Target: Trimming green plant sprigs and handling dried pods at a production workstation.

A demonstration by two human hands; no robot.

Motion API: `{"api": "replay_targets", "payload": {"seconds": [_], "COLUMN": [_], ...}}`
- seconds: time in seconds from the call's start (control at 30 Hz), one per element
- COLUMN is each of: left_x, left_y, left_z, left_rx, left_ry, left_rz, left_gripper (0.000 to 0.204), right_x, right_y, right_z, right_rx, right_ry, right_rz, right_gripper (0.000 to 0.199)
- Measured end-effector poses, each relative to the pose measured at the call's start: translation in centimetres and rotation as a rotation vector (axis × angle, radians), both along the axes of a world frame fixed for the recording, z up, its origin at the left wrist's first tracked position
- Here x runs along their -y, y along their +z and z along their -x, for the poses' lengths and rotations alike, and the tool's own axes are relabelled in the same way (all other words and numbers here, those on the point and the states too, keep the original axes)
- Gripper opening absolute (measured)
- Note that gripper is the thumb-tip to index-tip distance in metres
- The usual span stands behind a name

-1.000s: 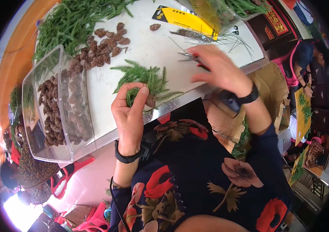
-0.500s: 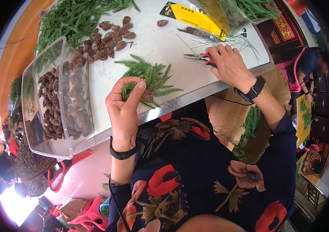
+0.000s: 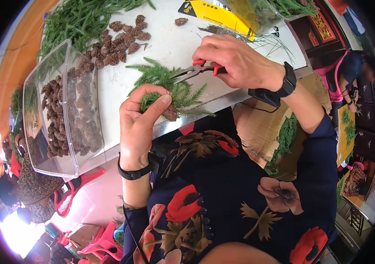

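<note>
My left hand [image 3: 140, 115] pinches a green artificial pine sprig [image 3: 156, 75] between thumb and fingers, near the table's front edge. A brown pine cone [image 3: 170, 113] sits in the sprig beside my thumb. My right hand [image 3: 240, 61] is wrapped round the red handles of needle-nose pliers [image 3: 190, 73]. Their jaws reach left over the sprig, just above my left fingertips. Whether the jaws grip a wire there is too small to tell.
A clear plastic bin [image 3: 74, 145] of pine cones stands at the left. Loose pine cones [image 3: 118, 46] and a heap of green sprigs [image 3: 75, 26] lie behind it. Thin wires [image 3: 271, 46] and a yellow package [image 3: 222, 20] are at the back right. Other people sit farther off.
My right hand has picked up the pliers from the table and brought them left to the sprig. My left hand keeps its pinch, almost in the same place.
</note>
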State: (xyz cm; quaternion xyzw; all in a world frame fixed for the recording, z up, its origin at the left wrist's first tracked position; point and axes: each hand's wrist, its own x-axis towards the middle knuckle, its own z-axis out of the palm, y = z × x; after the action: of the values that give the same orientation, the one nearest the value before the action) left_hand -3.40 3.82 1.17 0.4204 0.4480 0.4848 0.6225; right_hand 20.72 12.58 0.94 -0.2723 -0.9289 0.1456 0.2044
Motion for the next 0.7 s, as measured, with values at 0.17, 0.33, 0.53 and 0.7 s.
{"api": "replay_targets", "payload": {"seconds": [0.17, 0.33, 0.53, 0.7], "left_x": [0.4, 0.7, 0.6, 0.7], "left_y": [0.2, -1.3, -2.6, -2.6], "left_z": [0.4, 1.4, 2.0, 2.0], "left_rx": [0.063, 0.346, 0.605, 0.612], "left_ry": [-0.07, -0.177, -0.283, -0.35], "left_rz": [0.087, 0.213, 0.323, 0.297], "left_gripper": [0.008, 0.013, 0.018, 0.018], "right_x": [-0.9, -1.3, -1.3, -1.2], "right_y": [-0.5, -0.4, 0.3, -0.1], "right_z": [1.1, 2.2, 3.0, 3.3], "right_rx": [-0.009, -0.079, -0.122, -0.141], "right_ry": [0.12, 0.295, 0.369, 0.405], "right_rz": [0.088, 0.139, 0.198, 0.247], "right_gripper": [0.04, 0.045, 0.036, 0.035]}}
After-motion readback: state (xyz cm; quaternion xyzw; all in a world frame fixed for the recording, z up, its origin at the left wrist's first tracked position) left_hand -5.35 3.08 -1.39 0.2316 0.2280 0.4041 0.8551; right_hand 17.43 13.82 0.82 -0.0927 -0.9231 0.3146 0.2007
